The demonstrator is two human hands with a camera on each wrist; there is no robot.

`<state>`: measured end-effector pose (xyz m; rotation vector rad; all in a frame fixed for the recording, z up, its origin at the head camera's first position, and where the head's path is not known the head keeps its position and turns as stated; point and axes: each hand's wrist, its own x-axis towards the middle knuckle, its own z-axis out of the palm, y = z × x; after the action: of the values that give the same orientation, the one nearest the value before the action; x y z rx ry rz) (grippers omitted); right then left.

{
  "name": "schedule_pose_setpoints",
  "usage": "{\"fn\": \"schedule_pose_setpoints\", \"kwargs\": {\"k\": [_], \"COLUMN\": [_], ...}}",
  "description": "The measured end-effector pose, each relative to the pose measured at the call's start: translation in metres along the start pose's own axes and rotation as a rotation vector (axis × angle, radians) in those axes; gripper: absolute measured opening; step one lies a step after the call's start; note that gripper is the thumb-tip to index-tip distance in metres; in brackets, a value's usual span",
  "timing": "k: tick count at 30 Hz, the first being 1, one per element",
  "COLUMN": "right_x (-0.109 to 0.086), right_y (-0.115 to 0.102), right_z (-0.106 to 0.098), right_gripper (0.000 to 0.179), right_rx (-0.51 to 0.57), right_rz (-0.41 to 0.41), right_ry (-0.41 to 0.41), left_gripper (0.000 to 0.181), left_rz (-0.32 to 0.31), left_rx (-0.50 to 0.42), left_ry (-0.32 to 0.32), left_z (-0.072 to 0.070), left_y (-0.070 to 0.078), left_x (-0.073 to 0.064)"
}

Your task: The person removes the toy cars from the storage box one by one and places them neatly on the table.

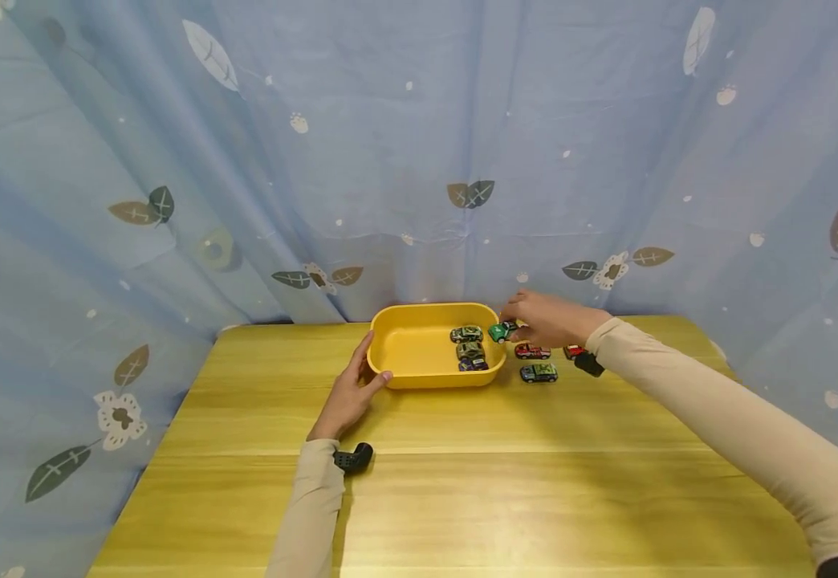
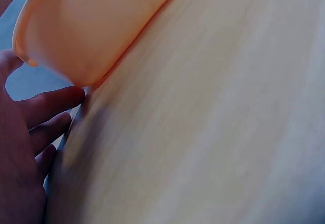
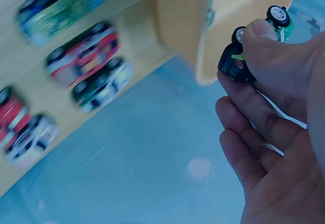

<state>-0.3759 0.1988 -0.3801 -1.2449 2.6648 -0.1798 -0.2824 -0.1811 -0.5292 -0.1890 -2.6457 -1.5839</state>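
Green and black, the small toy car [image 1: 503, 331] looks rigid and light, probably moulded plastic or thin metal, with a smooth shell that might slip in a careless grip. It is held at the right end of the yellow bin [image 1: 433, 383], near the bin's far right corner; its exact height over the rim I cannot tell. The right hand [image 1: 552, 315] pinches it between thumb and forefinger, the other fingers loosely extended. Across the body is the sensible hold (the wheels, turned toward the right wrist camera, would likely spin under a fingertip).

The left hand [image 1: 347, 397] is spread, its fingers against the bin's left end and its thumb at the near left corner. The bin seems light, stiff enough to keep its shape, and best steadied by an end.

Inside, along the right end, sit two camouflage cars [image 1: 466, 334] and, nearest the front wall, a dark blue car [image 1: 473, 365]. Right of the bin, toward the far edge of the tabletop [image 1: 426, 490], stand a blue-green car [image 3: 63, 8], a red car [image 3: 84, 54], a green-and-white car [image 3: 101, 84], a second red car [image 3: 11, 120] and a black-and-white car [image 3: 30, 140].
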Motion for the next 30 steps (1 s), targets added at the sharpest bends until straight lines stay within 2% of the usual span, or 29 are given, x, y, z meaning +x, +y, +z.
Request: {"fn": "schedule_pose_setpoints", "kwargs": {"k": [5, 11, 20, 25, 30], "right_x": [-0.03, -0.057, -0.089, -0.097, -0.105], "right_y": [0.019, 0.033, 0.055, 0.063, 0.071], "right_z": [-0.005, 0.003, 0.041, 0.062, 0.074], "right_gripper": [0.027, 0.025, 0.026, 0.025, 0.024], "right_rx": [-0.031, -0.082, -0.158, -0.191, -0.211], "right_rz": [0.04, 0.057, 0.055, 0.032, 0.051], "right_ry": [0.014, 0.048, 0.08, 0.13, 0.17], "left_gripper": [0.085, 0.085, 0.085, 0.085, 0.084], "left_rz": [-0.005, -0.019, -0.035, -0.04, -0.034], "left_rx": [0.004, 0.019, 0.018, 0.014, 0.021], "left_ry": [0.006, 0.013, 0.002, 0.0, 0.001], "left_z": [-0.001, -0.006, -0.005, -0.002, 0.0], "left_y": [-0.004, -0.006, -0.003, -0.001, 0.001], "left_x": [-0.002, -0.005, -0.002, -0.001, 0.0]}}
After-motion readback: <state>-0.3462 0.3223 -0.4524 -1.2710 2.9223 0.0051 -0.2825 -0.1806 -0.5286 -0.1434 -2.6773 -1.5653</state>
